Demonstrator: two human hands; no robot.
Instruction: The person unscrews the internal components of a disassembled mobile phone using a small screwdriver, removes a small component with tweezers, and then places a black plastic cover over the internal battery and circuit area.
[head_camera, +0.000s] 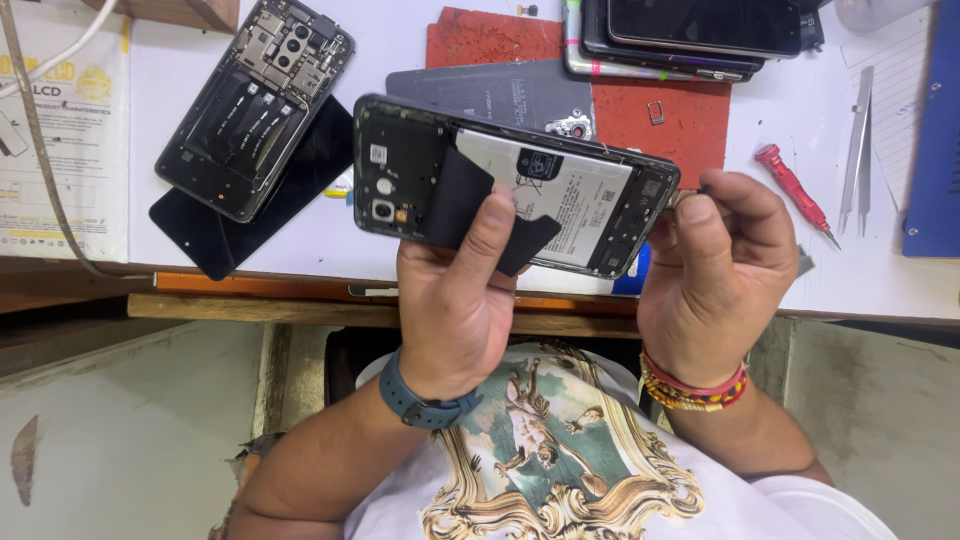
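Holding the opened phone (515, 195) above the white counter (400, 40), the left hand (455, 300) keeps its grip clamped across the back, thumb on the black flap. At 3 o'clock, the right hand (715, 265) pinches the phone's end (fingertips together on something tiny, unclear). Judged step: working that bottom edge; next calls for steadiness.

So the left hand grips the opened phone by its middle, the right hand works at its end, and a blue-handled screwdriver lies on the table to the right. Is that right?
Not quite: the screwdriver on the table has a red handle, not blue. The rest holds in the head view: the left hand grips the opened phone by its middle, and the right hand works at its end.
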